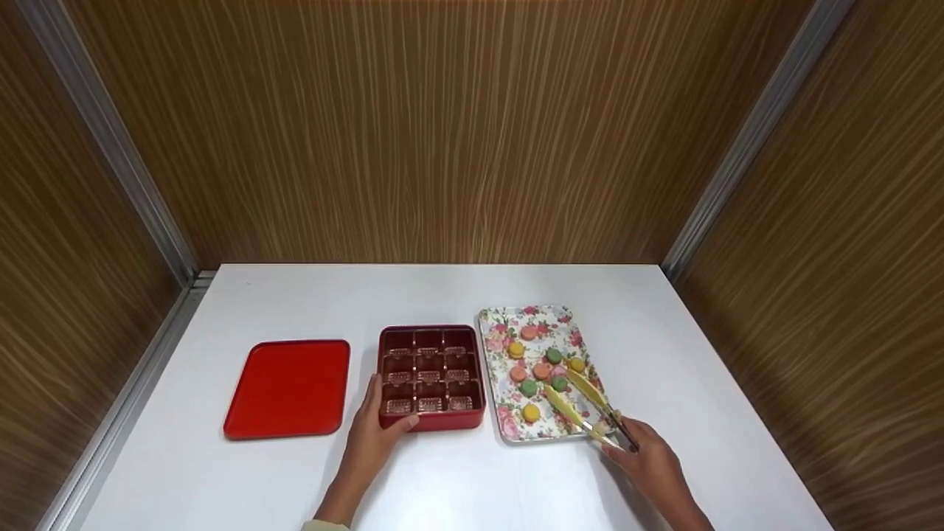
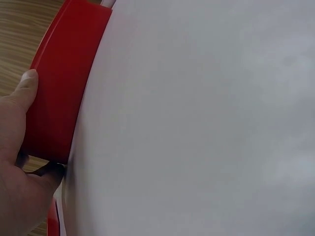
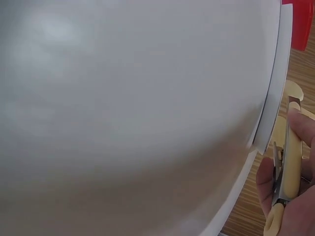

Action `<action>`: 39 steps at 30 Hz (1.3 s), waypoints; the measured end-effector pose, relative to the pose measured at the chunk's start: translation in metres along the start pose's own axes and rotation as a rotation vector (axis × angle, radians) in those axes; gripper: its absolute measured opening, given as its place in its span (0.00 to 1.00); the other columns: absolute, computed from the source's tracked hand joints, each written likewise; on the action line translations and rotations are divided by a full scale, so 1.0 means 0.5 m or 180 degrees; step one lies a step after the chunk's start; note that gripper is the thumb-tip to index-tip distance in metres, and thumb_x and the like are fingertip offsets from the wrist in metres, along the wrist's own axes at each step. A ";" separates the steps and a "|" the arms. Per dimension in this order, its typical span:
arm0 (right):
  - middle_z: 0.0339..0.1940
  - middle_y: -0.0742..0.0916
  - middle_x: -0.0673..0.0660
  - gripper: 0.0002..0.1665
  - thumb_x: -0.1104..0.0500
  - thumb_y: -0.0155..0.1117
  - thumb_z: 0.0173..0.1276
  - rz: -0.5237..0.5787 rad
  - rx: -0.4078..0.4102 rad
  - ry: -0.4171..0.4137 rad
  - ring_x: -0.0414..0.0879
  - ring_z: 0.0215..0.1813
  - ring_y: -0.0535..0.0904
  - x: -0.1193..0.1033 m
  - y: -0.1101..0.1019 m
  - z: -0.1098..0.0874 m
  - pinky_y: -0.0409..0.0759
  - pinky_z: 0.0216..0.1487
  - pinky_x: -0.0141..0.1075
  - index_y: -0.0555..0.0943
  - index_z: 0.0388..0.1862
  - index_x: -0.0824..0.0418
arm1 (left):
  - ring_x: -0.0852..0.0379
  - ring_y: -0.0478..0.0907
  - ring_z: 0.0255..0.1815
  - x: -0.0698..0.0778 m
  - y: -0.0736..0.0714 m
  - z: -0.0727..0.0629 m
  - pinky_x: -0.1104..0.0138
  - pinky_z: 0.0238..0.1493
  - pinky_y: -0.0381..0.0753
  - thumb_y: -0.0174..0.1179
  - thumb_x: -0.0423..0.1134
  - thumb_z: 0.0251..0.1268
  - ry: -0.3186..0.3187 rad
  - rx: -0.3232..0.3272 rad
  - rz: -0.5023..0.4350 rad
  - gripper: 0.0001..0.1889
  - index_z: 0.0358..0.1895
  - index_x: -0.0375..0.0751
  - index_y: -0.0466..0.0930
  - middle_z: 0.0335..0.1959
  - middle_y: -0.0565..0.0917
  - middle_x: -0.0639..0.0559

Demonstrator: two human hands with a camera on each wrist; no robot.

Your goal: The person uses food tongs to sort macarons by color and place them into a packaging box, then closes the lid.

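My left hand [image 1: 372, 435] grips the front left corner of a dark red box [image 1: 459, 420], thumb at the front wall and fingers along the left side. A clear insert [image 1: 430, 376] with rows of square compartments lines the box, and no sweets show in it. My right hand [image 1: 649, 459] holds tongs [image 1: 564, 408] with pale yellow tips, spread apart over a floral tray [image 1: 577, 337]. On the tray lie several macarons: pink [image 1: 518, 374], green [image 1: 529, 387] and yellow [image 1: 531, 413]. The tong tips hang near a green macaron [image 1: 560, 383], with nothing pinched between them.
A flat red lid [image 1: 291, 387] lies left of the box on the white table [image 1: 472, 487]. The floral tray stands just right of the box. Wood-grain panels [image 1: 413, 133] enclose the table at the back and both sides.
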State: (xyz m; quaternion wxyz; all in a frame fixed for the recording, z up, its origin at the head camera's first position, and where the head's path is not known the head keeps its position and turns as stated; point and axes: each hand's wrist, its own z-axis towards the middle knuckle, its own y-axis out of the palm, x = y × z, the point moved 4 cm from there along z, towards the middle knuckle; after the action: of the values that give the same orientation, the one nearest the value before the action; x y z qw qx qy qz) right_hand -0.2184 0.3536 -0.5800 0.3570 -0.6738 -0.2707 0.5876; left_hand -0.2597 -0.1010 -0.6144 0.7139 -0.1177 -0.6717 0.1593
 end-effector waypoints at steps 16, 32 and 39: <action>0.69 0.78 0.68 0.38 0.56 0.72 0.66 -0.0015 -0.0090 0.0102 0.66 0.73 0.70 -0.005 0.009 0.006 0.72 0.68 0.58 0.71 0.72 0.68 | 0.40 0.40 0.84 -0.001 -0.003 -0.002 0.43 0.80 0.47 0.70 0.53 0.61 -0.0030 -0.0018 0.0010 0.55 0.83 0.42 0.42 0.84 0.44 0.43; 0.67 0.80 0.67 0.38 0.53 0.72 0.67 -0.0044 -0.0066 0.0080 0.65 0.70 0.74 -0.006 0.008 0.005 0.75 0.64 0.58 0.72 0.71 0.67 | 0.39 0.40 0.84 -0.002 -0.002 -0.001 0.43 0.80 0.47 0.71 0.52 0.61 -0.0052 -0.0014 -0.0015 0.55 0.83 0.43 0.42 0.84 0.44 0.43; 0.66 0.81 0.67 0.38 0.52 0.72 0.66 -0.0021 -0.0050 0.0089 0.64 0.67 0.76 -0.006 0.001 0.002 0.78 0.60 0.56 0.73 0.71 0.65 | 0.38 0.42 0.83 -0.002 0.001 -0.001 0.42 0.79 0.48 0.71 0.54 0.60 -0.0032 0.0014 -0.0044 0.56 0.83 0.44 0.43 0.84 0.45 0.42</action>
State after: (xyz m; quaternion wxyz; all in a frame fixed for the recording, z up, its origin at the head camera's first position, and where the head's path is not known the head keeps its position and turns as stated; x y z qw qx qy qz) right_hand -0.2200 0.3512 -0.5788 0.3575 -0.6838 -0.2725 0.5748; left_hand -0.2594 -0.1009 -0.6157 0.7118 -0.1107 -0.6757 0.1564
